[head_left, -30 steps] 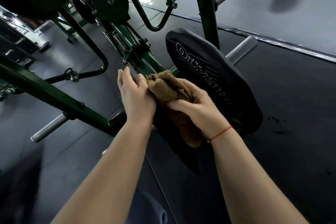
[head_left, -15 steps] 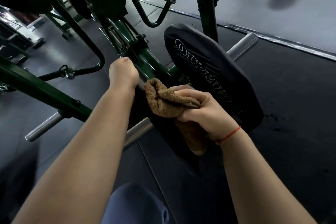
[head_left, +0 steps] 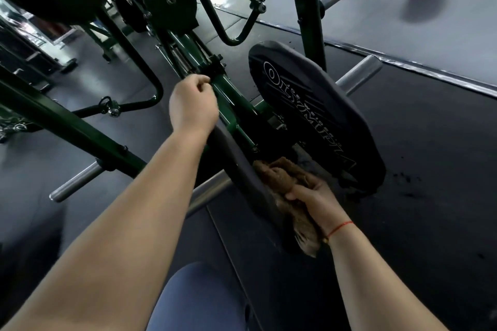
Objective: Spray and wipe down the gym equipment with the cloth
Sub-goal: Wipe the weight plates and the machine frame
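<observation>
A green-framed gym machine (head_left: 234,99) carries two black pads. The far pad (head_left: 317,115) shows white lettering. The near pad (head_left: 242,169) is seen edge-on below my left wrist. My right hand (head_left: 314,196), with a red string at the wrist, grips a brown cloth (head_left: 277,174) and presses it against the near pad's inner face, low in the gap between the pads. My left hand (head_left: 192,105) sits with curled fingers over the near pad's top end, beside the green bar; what the fingers close on is hidden.
Steel weight pegs (head_left: 75,185) stick out from the frame at left and right. Black weight plates (head_left: 169,0) and curved handles (head_left: 150,88) hang at the top left. Dark rubber flooring (head_left: 430,169) lies to the right, and my blue-clad knee (head_left: 199,301) is at the bottom.
My right hand has slid the cloth down the near pad into the gap between the pads. My left hand left the cloth and moved up to the pad's top end.
</observation>
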{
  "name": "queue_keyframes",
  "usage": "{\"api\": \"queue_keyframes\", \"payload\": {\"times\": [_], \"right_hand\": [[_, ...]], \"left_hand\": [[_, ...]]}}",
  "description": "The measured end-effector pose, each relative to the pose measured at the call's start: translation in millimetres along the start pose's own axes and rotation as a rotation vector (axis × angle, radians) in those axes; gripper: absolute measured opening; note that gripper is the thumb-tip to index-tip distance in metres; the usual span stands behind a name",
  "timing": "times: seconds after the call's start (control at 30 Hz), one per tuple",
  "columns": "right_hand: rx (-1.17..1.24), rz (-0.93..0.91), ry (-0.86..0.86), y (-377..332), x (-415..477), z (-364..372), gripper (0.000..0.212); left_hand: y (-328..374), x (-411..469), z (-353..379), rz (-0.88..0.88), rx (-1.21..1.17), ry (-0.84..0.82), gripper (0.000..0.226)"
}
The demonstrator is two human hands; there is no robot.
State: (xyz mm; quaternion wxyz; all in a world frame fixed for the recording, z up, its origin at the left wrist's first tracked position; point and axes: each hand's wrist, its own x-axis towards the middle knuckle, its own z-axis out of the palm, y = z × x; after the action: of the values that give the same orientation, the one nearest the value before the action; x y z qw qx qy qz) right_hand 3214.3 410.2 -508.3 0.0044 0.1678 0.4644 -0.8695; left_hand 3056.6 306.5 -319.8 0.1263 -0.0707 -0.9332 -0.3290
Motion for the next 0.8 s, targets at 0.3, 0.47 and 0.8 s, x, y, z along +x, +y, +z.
{"api": "queue_keyframes", "payload": {"times": [0.3, 0.47, 0.8], "right_hand": [[-0.798, 0.185, 0.107, -16.9, 30.4, 12.0, 0.030], [-0.690, -0.055, -0.069, -42.2, 30.8, 27.6, 0.029], [-0.386, -0.535, -0.165, -102.9, 1.5, 57.6, 0.059]], "left_hand": [[-5.6, -48.3, 15.0, -0.051, 0.049, -0.027, 0.064], [-7.9, -48.5, 18.4, -0.085, -0.074, 0.001, 0.054], [-21.8, -30.4, 6.6, -0.159, -0.449, -0.204, 0.054]]}}
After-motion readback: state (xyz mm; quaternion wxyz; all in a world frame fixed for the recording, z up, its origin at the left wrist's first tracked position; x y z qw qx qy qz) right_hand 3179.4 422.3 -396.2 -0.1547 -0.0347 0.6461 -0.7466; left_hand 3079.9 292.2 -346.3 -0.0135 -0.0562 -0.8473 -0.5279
